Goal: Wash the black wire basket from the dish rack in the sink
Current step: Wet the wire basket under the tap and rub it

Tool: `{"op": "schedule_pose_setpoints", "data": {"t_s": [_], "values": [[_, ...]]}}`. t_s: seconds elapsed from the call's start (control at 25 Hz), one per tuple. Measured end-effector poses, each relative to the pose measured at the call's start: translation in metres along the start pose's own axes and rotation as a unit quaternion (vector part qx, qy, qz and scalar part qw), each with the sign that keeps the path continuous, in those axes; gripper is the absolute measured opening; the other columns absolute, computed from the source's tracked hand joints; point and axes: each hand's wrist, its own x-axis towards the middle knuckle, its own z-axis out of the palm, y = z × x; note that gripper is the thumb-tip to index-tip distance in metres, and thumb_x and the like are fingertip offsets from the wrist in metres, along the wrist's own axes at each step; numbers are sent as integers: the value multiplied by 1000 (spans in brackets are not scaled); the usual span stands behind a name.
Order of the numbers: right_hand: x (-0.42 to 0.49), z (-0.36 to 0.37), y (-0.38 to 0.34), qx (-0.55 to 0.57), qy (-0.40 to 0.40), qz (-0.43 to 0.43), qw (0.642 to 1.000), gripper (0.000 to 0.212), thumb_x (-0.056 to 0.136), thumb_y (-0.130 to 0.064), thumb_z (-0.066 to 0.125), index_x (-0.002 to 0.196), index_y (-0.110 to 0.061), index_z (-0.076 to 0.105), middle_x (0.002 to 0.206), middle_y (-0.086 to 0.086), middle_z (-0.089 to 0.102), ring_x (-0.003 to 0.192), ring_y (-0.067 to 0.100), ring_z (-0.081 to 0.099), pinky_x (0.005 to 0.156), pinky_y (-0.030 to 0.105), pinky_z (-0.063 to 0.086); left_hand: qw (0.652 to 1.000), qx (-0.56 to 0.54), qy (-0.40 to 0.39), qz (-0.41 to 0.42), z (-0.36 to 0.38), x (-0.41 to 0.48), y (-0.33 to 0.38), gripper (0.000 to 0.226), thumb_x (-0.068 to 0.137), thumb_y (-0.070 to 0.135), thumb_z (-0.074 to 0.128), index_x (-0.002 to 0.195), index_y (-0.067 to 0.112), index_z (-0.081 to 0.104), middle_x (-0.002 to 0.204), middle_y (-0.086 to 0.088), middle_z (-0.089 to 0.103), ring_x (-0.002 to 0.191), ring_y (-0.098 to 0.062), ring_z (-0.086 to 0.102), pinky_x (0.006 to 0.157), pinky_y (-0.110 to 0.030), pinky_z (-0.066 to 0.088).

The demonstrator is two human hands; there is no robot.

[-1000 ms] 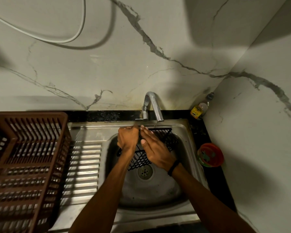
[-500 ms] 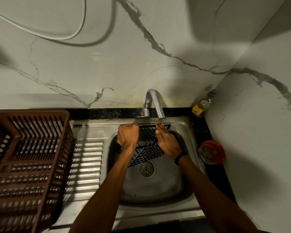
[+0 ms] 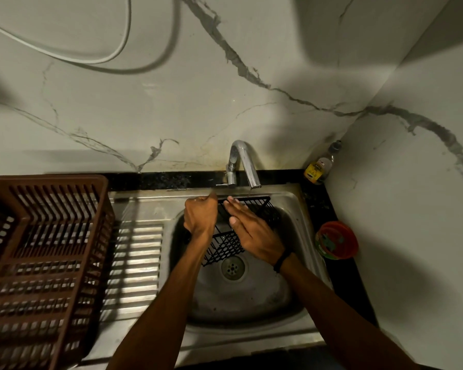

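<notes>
Basket: black wire basket sat tilted over the sink bowl, far rim up under the tap, near corner dipping twd the drain.
Long axis: we read it as running near-left to far-right, i.e. drain side up to the spout.
L grip: left hand was fisted tight on the basket's left edge; it carried the wt.
R grip: right hand lay flat on the mesh, fingers pressed together and extended, palm down. No pinch, just contact.
Key relation: basket lay betw. both hands; L at its left end, R on top and right of ctr, so R looked the freer hand for rubbing along the axis.
Water: thin trickle seemed to fall at the spout; hard to tell.
Surrounds: brown dish rack stood well left on the drainboard; bottle and red tub on the right counter.
</notes>
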Motion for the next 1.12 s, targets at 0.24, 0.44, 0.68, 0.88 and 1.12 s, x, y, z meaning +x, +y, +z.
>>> {"op": "schedule_pose_setpoints", "data": {"t_s": [0.24, 0.44, 0.68, 0.88, 1.12], "values": [[6, 2, 13, -5, 9, 101, 995, 52, 106, -40, 25, 155, -24, 17, 163, -7, 11, 150, 6, 4, 123, 30, 5, 1000, 9, 10, -5, -2, 0, -1, 34, 84, 32, 66, 55, 18, 55, 55, 0, 55, 60, -25, 54, 73, -40, 52], [29, -6, 28, 24, 28, 133, 990, 50, 106, -40, 27, 154, -28, 24, 162, -7, 18, 150, 9, 10, 123, 34, 5, 999, 2, 29, -23, 3, -9, 7, 31, 86, 31, 66, 59, 17, 57, 60, 0, 57, 66, -23, 57, 73, -33, 41], [29, -6, 21, 0, 2, 47, 999, 47, 107, -31, 29, 153, -21, 27, 159, -6, 24, 149, 6, 13, 121, 25, 8, 999, -12, 21, -30, 7, -4, 11, 28, 83, 27, 63, 60, 14, 58, 61, -4, 59, 69, -29, 59, 72, -37, 44], [25, -3, 17, -30, 7, 80, 996, 51, 106, -35, 26, 154, -20, 22, 161, -3, 20, 150, 11, 12, 123, 31, 4, 1000, -6, 16, -21, 7, -5, 12, 27, 77, 35, 61, 64, 12, 62, 65, -6, 62, 73, -34, 65, 75, -41, 51], [33, -4, 25, 50, 51, 208, 975, 53, 106, -42, 27, 155, -22, 21, 162, -1, 19, 150, 13, 12, 124, 38, 10, 1000, 17, 19, -18, 11, -3, 6, 39, 69, 48, 54, 70, 11, 66, 76, -13, 71, 78, -35, 67, 83, -45, 56]]}}
